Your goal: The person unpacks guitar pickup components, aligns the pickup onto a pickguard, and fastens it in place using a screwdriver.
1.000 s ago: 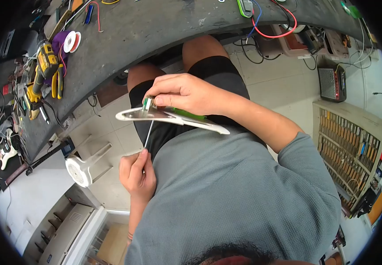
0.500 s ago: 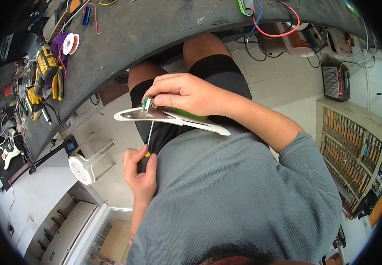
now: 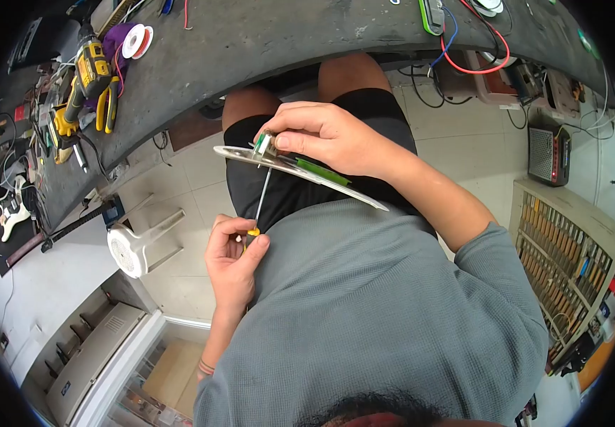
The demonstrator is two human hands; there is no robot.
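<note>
In my right hand (image 3: 318, 135), fingers and thumb pinch a small green and white part on a thin, white-edged plate (image 3: 304, 173). The plate looks like a guitar pickguard and is seen nearly edge-on, tilted down to the right. A bright green piece (image 3: 321, 171) shows along its upper side, partly covered by the hand. Below, my left hand (image 3: 232, 260) is closed round the yellow and dark handle of a screwdriver (image 3: 262, 199). Its thin shaft points up to the plate's underside near the pinched part; I cannot tell whether the tip touches.
A dark workbench (image 3: 264, 43) curves ahead, carrying a yellow drill (image 3: 92, 67), yellow-handled pliers (image 3: 107, 110), a wire spool (image 3: 136, 41) and a green-edged meter (image 3: 432, 16). A white stool (image 3: 128, 250) stands left. At right are a tool rack (image 3: 560, 249) and a black speaker-like box (image 3: 549, 153).
The plate has turned more edge-on, its right end lower. My left hand and the screwdriver have shifted right, and more of the shaft shows. The whole view has shifted slightly.
</note>
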